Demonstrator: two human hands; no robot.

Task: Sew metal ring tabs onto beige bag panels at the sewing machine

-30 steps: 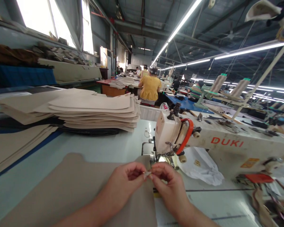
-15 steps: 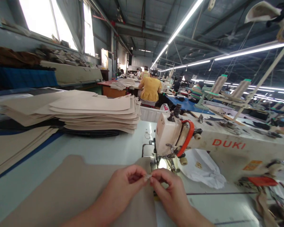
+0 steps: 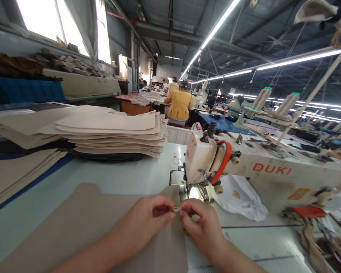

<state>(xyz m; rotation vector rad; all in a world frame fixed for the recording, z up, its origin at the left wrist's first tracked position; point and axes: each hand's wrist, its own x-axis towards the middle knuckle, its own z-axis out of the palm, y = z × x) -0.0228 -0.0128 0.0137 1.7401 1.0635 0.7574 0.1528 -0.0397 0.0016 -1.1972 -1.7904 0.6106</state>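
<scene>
My left hand (image 3: 149, 218) and my right hand (image 3: 200, 223) meet fingertip to fingertip just in front of the sewing machine's needle area, both pinched on one small pale item (image 3: 176, 209) that is too small to name. Under them lies a flat beige fabric piece (image 3: 82, 223) spread across the table. The white DUKI sewing machine (image 3: 261, 170) stands right behind the hands, its head with the orange guard at the centre.
A tall stack of beige cut pieces (image 3: 108, 132) sits at the back left, more beige sheets (image 3: 14, 174) at far left. A white crumpled cloth (image 3: 241, 199) lies under the machine arm. Thread cones (image 3: 263, 98) stand behind. A person in a yellow shirt (image 3: 179, 106) works farther back.
The hands stay pinched together on the small item with only slight finger shifts. The camera view has drifted a little.
</scene>
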